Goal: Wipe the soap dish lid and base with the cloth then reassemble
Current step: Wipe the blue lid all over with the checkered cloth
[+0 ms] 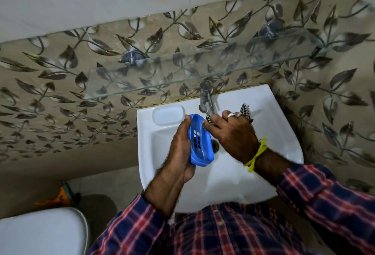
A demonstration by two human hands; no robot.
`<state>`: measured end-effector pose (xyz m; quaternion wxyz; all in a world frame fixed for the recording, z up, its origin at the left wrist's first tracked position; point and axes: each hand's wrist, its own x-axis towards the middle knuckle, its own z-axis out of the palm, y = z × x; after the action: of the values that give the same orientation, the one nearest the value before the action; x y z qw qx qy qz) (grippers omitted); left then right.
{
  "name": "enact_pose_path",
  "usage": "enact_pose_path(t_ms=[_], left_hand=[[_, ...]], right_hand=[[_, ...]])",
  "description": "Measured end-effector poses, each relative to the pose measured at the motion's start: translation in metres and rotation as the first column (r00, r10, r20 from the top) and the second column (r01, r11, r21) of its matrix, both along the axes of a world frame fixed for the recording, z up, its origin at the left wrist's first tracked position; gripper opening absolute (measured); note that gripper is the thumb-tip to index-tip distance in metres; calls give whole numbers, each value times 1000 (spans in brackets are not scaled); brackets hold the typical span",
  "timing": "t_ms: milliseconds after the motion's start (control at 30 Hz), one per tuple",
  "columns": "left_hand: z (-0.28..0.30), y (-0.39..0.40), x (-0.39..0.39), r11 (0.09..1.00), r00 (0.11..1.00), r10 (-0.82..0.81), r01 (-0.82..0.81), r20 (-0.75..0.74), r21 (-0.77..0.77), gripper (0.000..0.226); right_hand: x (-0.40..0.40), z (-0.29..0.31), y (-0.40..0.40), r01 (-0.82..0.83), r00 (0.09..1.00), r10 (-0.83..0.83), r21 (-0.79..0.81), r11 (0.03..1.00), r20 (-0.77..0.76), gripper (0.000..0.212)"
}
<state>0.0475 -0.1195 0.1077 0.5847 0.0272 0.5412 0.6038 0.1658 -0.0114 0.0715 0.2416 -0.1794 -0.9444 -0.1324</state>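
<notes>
My left hand (180,149) holds a blue soap dish piece (200,141) with drain slots, tilted on its edge over the white sink (274,133). My right hand (231,133) is closed around a black-and-white checked cloth (245,110), which sticks out past the knuckles. Its fingertips press against the dish's upper right rim. Only this one blue piece shows; I cannot tell whether a second part sits behind it.
A chrome tap (206,96) stands at the back of the sink, just above my right hand. A glass shelf (182,76) juts from the leaf-patterned wall above it. A white toilet lid (40,232) is at lower left, with an orange object (58,196) on the floor.
</notes>
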Motion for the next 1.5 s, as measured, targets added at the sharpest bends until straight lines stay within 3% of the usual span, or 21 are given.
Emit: enact_pose_path(t_ms=[67, 133, 200, 267, 367, 467, 500, 567, 700, 900, 1100, 1233, 1367, 1433, 1500], left_hand=[[-3, -1, -2, 1000, 999, 9, -8, 49, -16, 60], [-10, -1, -5, 1000, 998, 26, -26, 50, 0, 60], [-15, -1, -8, 999, 999, 49, -49, 4, 22, 54], [-18, -1, -6, 999, 996, 24, -22, -82, 28, 52], [-18, 0, 1, 998, 979, -21, 32, -201, 51, 47], [-16, 3, 9, 987, 944, -20, 71, -329, 142, 45], [-16, 4, 11, 983, 931, -14, 79, -364, 164, 44], [-20, 3, 14, 979, 909, -10, 94, -416, 183, 46], [-26, 2, 19, 974, 894, -15, 113, -448, 194, 43], [-31, 3, 19, 967, 919, -22, 119, -394, 225, 44], [-24, 8, 13, 954, 948, -45, 135, -316, 269, 45], [-23, 6, 16, 952, 956, -41, 125, -290, 280, 44], [-20, 3, 8, 950, 978, -44, 105, -206, 295, 42], [-17, 2, 2, 953, 992, -72, 98, -99, 288, 42], [-16, 4, -4, 960, 998, -61, 50, 30, 275, 46]], right_hand=[[-1, 8, -1, 36, 999, -39, -161, 986, -12, 29], [1, 23, -1, 152, 978, -201, -483, 862, -51, 22], [5, 37, 3, 217, 932, -363, -787, 578, -9, 21], [7, 43, 8, 266, 905, -404, -920, 289, 134, 22], [-2, 44, 8, 309, 874, -363, -946, -96, 322, 26], [-10, 45, 4, 85, 825, -428, -831, -550, 368, 34], [-11, 45, 4, 18, 814, -438, -771, -637, 381, 37], [-12, 43, 4, -61, 802, -449, -693, -718, 395, 40], [-10, 38, 6, -202, 766, -549, -685, -700, 335, 41], [-14, 44, 0, -366, 730, -595, -544, -755, 337, 35], [-14, 66, -11, -478, 704, -700, -646, -595, 124, 26], [-15, 69, -15, -470, 663, -736, -690, -550, 136, 22], [-20, 71, -27, -367, 769, -636, -857, -361, -61, 15], [-12, 74, -16, -296, 836, -534, -921, -253, -123, 16], [2, 80, -2, -281, 837, -513, -953, -109, -188, 15]])
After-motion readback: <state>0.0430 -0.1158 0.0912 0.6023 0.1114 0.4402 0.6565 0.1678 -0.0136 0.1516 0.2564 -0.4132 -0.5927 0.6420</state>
